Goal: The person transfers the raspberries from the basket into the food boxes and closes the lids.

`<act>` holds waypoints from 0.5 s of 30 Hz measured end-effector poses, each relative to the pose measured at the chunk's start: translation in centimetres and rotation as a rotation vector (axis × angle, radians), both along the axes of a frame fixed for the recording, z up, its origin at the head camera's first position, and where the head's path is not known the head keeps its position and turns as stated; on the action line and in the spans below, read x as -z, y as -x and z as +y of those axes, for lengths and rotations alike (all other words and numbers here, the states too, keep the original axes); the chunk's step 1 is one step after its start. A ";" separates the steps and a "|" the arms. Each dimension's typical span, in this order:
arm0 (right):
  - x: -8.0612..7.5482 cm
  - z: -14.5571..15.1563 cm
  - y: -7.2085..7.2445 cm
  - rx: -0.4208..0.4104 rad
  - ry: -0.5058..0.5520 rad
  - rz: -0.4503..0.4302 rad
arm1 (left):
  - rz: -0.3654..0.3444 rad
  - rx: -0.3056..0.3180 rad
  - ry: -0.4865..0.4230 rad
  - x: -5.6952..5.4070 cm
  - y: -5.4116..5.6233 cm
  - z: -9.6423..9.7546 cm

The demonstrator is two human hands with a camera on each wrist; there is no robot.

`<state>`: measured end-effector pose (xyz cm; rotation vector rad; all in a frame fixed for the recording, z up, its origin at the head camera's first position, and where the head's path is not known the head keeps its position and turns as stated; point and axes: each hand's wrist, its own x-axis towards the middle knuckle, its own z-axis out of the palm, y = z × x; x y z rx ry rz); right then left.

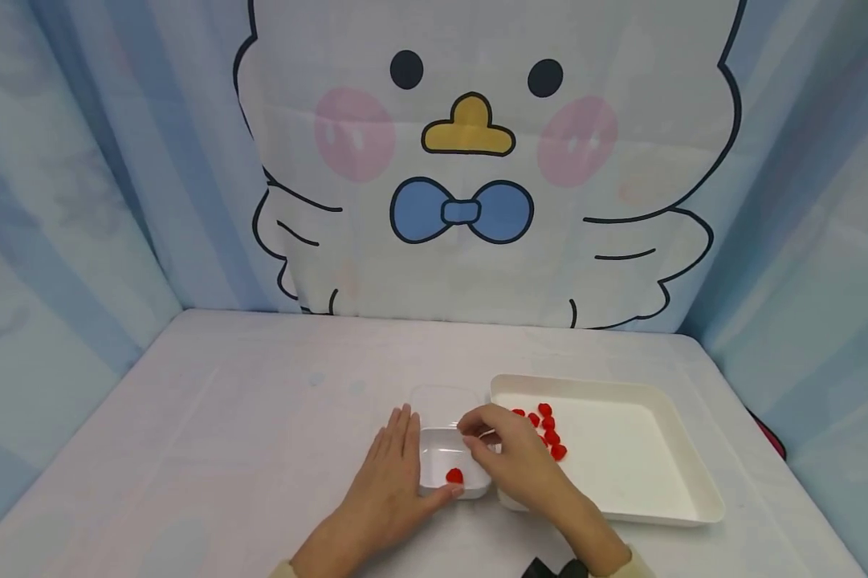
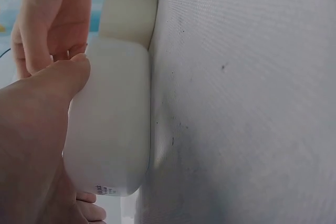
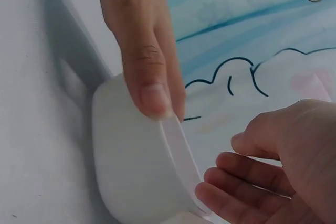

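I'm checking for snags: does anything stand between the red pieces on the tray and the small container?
Yes: the right-hand grip reaches across the left edge of the tray to the small container, between it and the red pieces. The tray's rim also lies between.

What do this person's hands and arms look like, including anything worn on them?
The left hand and right hand are bare, with no gloves or rings visible. Pale cream sleeves show on both forearms at the head view's bottom edge.

Head view softly lit; wrist views greyer, with soft shadows; the label (image 2: 106, 190) seems blurred.
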<state>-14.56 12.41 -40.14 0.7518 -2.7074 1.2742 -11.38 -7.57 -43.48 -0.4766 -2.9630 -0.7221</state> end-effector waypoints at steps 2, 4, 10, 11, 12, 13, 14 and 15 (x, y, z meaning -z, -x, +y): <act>-0.3 0.6 0.3 0.030 0.026 -0.003 | -0.003 -0.003 -0.004 0.0 0.0 0.1; -0.4 1.2 0.6 0.055 0.038 0.001 | 0.007 -0.002 -0.007 0.0 0.0 0.1; -1.0 2.4 1.0 0.134 0.018 -0.017 | 0.003 -0.008 -0.005 0.1 0.0 0.2; -1.1 2.5 1.0 0.151 0.005 -0.021 | -0.001 -0.011 -0.002 0.2 0.0 0.2; -1.2 2.7 1.0 0.169 -0.008 -0.023 | -0.004 -0.013 0.000 0.2 0.1 0.2; -1.3 2.9 1.1 0.185 -0.018 -0.027 | -0.007 -0.014 0.003 0.2 0.1 0.3; -1.4 3.1 1.1 0.200 -0.025 -0.030 | -0.012 -0.017 0.006 0.2 0.1 0.3; -1.5 3.3 1.2 0.214 -0.034 -0.033 | -0.017 -0.019 0.006 0.2 0.1 0.3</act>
